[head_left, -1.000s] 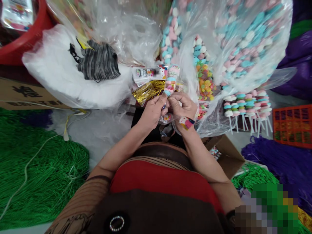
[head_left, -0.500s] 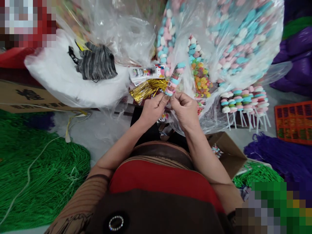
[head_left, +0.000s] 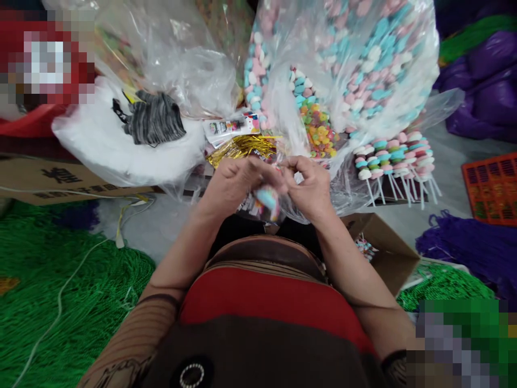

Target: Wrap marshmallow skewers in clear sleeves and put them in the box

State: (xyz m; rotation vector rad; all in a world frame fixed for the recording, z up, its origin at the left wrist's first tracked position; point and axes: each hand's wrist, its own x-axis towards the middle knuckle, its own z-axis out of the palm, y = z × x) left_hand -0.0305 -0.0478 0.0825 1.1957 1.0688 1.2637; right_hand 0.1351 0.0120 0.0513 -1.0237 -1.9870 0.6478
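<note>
A marshmallow skewer (head_left: 267,201), in pale blue and pink, is blurred by motion between my hands and tilts down below my left fingers. My left hand (head_left: 247,180) curls over its upper end, its fingertips smeared. Close beside it, my right hand (head_left: 307,182) is closed in a pinch, and what lies in its fingertips is too small to make out. Just beyond the hands lie gold twist ties (head_left: 238,148) and a stack of printed cards (head_left: 232,126). Finished-looking marshmallow skewers (head_left: 393,156) with white sticks lie in a row to the right.
A large clear bag of marshmallows (head_left: 375,64) and a heap of gummy rings (head_left: 319,129) fill the back. A striped glove (head_left: 155,117) rests on a white bag (head_left: 117,145) at left. An open carton (head_left: 398,258) stands at lower right, green cords (head_left: 72,302) at lower left.
The skewer has swung from pointing up and away to hanging down toward me. My left hand has turned over above it. The camera view has shifted slightly.
</note>
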